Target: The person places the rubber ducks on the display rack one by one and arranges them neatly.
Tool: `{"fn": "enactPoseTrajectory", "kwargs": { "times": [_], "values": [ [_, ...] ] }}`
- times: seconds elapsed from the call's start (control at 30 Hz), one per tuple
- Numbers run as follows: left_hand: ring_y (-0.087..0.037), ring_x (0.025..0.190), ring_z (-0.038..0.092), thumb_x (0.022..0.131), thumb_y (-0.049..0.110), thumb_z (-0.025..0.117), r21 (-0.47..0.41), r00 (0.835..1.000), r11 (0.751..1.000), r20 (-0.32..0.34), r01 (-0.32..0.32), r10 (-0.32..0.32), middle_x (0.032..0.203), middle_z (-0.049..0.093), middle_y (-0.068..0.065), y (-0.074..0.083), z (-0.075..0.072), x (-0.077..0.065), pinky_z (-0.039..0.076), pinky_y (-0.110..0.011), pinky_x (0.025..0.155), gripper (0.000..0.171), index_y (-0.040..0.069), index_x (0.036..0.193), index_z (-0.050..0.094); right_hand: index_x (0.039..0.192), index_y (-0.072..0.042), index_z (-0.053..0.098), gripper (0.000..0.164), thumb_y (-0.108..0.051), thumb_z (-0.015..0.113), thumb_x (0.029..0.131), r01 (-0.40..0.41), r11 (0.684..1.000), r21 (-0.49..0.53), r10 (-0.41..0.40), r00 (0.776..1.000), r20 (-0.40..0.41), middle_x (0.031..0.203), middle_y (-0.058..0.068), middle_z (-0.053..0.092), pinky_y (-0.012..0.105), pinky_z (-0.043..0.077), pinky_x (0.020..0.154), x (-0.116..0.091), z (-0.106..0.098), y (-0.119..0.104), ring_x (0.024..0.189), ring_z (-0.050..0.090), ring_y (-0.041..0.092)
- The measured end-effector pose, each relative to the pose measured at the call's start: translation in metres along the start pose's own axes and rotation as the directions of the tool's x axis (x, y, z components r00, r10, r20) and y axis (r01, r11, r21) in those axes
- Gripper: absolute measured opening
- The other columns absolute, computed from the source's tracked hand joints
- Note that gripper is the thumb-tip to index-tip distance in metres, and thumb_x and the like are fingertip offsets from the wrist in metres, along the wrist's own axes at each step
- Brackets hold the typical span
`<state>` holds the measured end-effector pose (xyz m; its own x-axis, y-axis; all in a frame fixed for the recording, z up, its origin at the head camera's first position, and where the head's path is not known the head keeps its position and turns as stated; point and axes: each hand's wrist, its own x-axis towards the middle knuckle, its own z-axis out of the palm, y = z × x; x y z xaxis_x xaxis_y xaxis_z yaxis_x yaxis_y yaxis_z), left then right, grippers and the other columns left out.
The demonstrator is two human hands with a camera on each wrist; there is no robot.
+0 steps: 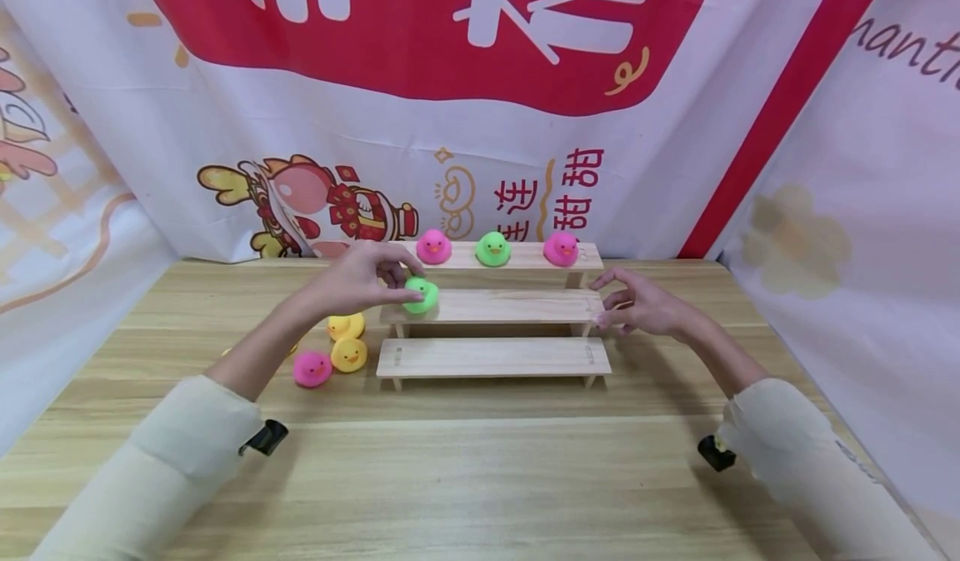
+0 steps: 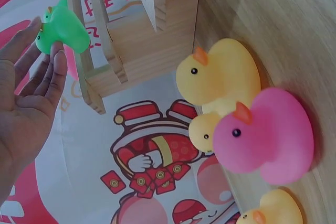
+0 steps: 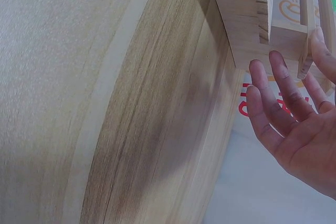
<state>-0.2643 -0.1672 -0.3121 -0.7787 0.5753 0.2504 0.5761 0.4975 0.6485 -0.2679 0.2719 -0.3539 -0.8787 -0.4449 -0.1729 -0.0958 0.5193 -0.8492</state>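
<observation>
My left hand (image 1: 363,277) pinches a green rubber duck (image 1: 422,294) between thumb and fingers at the left end of the middle step of a wooden display stand (image 1: 502,305). In the left wrist view the same green duck (image 2: 63,27) is tilted at the fingertips. At the stand's right side, my right hand (image 1: 637,303) holds the end of the middle step with thumb and index finger. Its other fingers (image 3: 286,87) are spread loosely beside the wood. A pink duck (image 1: 433,247), another green duck (image 1: 492,249) and a second pink duck (image 1: 561,249) sit on the top step.
Left of the stand, a pink duck (image 1: 312,369) and yellow ducks (image 1: 348,354) rest on the wooden table (image 1: 450,478); my left forearm partly hides more yellow. The bottom step (image 1: 495,358) is in front. A printed cloth (image 1: 420,127) hangs behind the stand.
</observation>
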Motion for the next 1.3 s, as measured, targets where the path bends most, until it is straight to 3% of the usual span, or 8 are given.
{"fn": "enactPoseTrajectory", "kwargs": {
  "times": [0.33, 0.7, 1.07, 1.3],
  "values": [
    [-0.02, 0.077, 0.064, 0.085, 0.01, 0.087, -0.039, 0.999, 0.998, 0.004, -0.046, 0.047, 0.087, 0.071, -0.009, 0.007, 0.009, 0.01, 0.056, -0.029, 0.072, 0.024, 0.001, 0.104, 0.075, 0.138, 0.004, 0.04, 0.051, -0.002, 0.071, 0.097, 0.007, 1.0, -0.002, -0.007, 1.0, 0.0, 0.099, 0.017, 0.072, 0.042, 0.059, 0.069, 0.0, 0.0, 0.001, 0.091, 0.069, 0.023],
    [-0.017, 0.076, 0.066, 0.083, 0.009, 0.088, -0.014, 0.993, 0.993, -0.004, -0.118, 0.118, 0.088, 0.071, -0.009, 0.014, 0.021, 0.023, 0.059, -0.028, 0.073, 0.025, 0.0, 0.103, 0.076, 0.138, 0.003, 0.041, 0.051, -0.002, 0.071, 0.097, 0.003, 1.0, -0.008, -0.003, 1.0, -0.01, 0.099, 0.015, 0.072, 0.043, 0.06, 0.071, 0.001, 0.0, 0.003, 0.089, 0.069, 0.018],
    [-0.017, 0.076, 0.067, 0.082, 0.009, 0.088, -0.018, 0.993, 0.993, 0.007, -0.12, 0.121, 0.092, 0.071, -0.007, 0.02, 0.032, 0.032, 0.06, -0.034, 0.074, 0.025, 0.0, 0.102, 0.076, 0.137, 0.003, 0.041, 0.051, -0.001, 0.071, 0.096, 0.003, 1.0, -0.003, -0.003, 1.0, -0.006, 0.099, 0.016, 0.072, 0.044, 0.06, 0.072, 0.001, -0.001, 0.003, 0.089, 0.069, 0.018],
    [-0.017, 0.076, 0.066, 0.081, 0.006, 0.088, -0.054, 0.987, 0.986, 0.001, -0.157, 0.158, 0.095, 0.069, -0.009, 0.024, 0.04, 0.04, 0.06, -0.03, 0.074, 0.026, -0.002, 0.102, 0.076, 0.137, 0.004, 0.04, 0.05, -0.001, 0.07, 0.097, 0.005, 1.0, 0.004, -0.005, 1.0, -0.004, 0.1, 0.017, 0.072, 0.043, 0.06, 0.071, 0.002, -0.001, 0.003, 0.09, 0.07, 0.018]
  ]
}}
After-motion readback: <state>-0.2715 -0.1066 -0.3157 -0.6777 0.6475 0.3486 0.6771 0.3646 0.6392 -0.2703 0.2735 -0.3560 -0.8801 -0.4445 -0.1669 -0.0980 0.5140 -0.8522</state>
